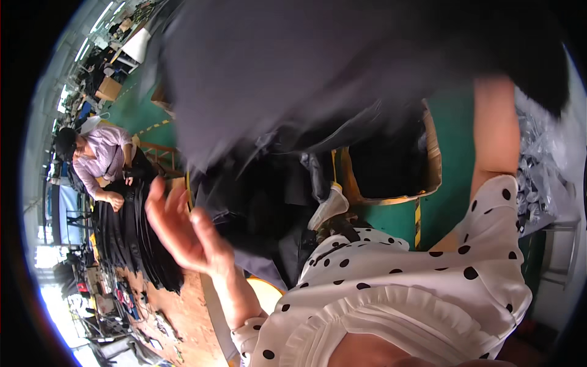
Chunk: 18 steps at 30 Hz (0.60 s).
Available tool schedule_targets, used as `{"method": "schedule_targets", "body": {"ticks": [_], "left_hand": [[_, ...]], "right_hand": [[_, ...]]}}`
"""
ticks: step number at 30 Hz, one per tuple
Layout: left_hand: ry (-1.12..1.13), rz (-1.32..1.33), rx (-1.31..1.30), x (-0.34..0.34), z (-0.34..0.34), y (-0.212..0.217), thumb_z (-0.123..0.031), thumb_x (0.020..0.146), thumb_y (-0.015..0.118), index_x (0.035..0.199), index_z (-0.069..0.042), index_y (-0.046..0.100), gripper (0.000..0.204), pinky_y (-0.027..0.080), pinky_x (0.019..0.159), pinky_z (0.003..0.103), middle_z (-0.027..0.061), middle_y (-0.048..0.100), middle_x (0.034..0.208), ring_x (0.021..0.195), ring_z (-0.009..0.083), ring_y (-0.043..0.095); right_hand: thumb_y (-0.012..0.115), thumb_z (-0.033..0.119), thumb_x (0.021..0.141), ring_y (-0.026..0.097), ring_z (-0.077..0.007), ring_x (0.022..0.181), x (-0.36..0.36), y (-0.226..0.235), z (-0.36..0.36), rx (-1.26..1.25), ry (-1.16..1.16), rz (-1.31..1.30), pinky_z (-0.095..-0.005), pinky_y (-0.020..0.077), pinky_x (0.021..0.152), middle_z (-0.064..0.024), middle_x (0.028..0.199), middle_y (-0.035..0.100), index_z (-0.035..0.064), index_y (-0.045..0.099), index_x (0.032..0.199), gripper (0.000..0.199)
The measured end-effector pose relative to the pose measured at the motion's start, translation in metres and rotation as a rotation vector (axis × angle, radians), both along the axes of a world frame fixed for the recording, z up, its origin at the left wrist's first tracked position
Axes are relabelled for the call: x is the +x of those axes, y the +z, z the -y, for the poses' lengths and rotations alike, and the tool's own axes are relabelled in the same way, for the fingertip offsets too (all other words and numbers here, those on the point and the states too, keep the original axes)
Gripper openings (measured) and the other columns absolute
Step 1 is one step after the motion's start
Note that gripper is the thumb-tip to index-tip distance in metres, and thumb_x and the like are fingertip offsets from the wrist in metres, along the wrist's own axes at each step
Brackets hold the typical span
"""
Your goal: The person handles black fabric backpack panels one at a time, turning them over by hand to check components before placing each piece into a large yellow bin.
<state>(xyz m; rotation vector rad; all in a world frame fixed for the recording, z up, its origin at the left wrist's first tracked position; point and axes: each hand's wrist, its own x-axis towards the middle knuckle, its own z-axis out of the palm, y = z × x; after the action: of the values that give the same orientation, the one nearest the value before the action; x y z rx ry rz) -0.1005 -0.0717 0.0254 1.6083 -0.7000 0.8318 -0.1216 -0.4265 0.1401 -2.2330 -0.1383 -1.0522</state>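
Seen from a head camera looking down and sideways, heavily curved at the rim. Left hand (183,229) raised in the lower left of centre, palm open, fingers (160,194) spread and slightly curled, holding nothing, its edge close beside a heap of dark garments (269,214) without clear contact. Right arm (495,134) lifted up the right side, bare forearm rising from a white sleeve with black dots (489,232); right hand hidden behind a large blurred sheet of dark grey fabric (293,67) filling the top of the view, so impossible to tell how that hand grips, though the fabric hangs from about where the hand would be. Below the fabric, the dark garment heap lying across the middle, beside an open cardboard box (431,165) standing on a green floor (452,122). White ruffled blouse with black dots (379,293) filling the lower right. At the far left, another person in a lilac shirt (101,156) bent over a wooden table (183,318), hands on a stack of black strips or garments (131,238). Small clutter along the table's lower left, too blurred to name. Crumpled clear plastic wrapping (538,171) piled at the right edge
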Motion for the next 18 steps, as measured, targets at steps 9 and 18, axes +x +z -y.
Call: {"method": "schedule_targets", "body": {"ticks": [9, 18], "left_hand": [[0.181, -0.427, 0.397, 0.016, -0.056, -0.114, -0.001, 0.081, 0.057, 0.122, -0.005, 0.048, 0.041, 0.047, 0.073, 0.025, 0.0138, 0.042, 0.128, 0.091, 0.0177, 0.057], [0.313, -0.706, 0.730, -0.037, -0.094, -0.226, -0.014, 0.076, 0.060, 0.108, -0.004, 0.056, 0.034, 0.043, 0.087, 0.041, 0.0173, 0.050, 0.117, 0.104, 0.0352, 0.050]], "right_hand": [[0.047, 0.011, 0.084, 0.053, -0.0182, 0.100, -0.048, -0.156, 0.097, -0.020, -0.010, 0.052, -0.0303, 0.0423, 0.085, -0.0107, 0.106, 0.058, -0.0038, 0.053, 0.104, 0.026], [0.068, 0.023, 0.070, 0.040, -0.0353, 0.117, -0.120, -0.416, 0.078, -0.525, -0.089, -1.486, -0.0466, 0.0344, 0.094, -0.0165, 0.126, 0.044, 0.0080, 0.045, 0.123, 0.060]]}}
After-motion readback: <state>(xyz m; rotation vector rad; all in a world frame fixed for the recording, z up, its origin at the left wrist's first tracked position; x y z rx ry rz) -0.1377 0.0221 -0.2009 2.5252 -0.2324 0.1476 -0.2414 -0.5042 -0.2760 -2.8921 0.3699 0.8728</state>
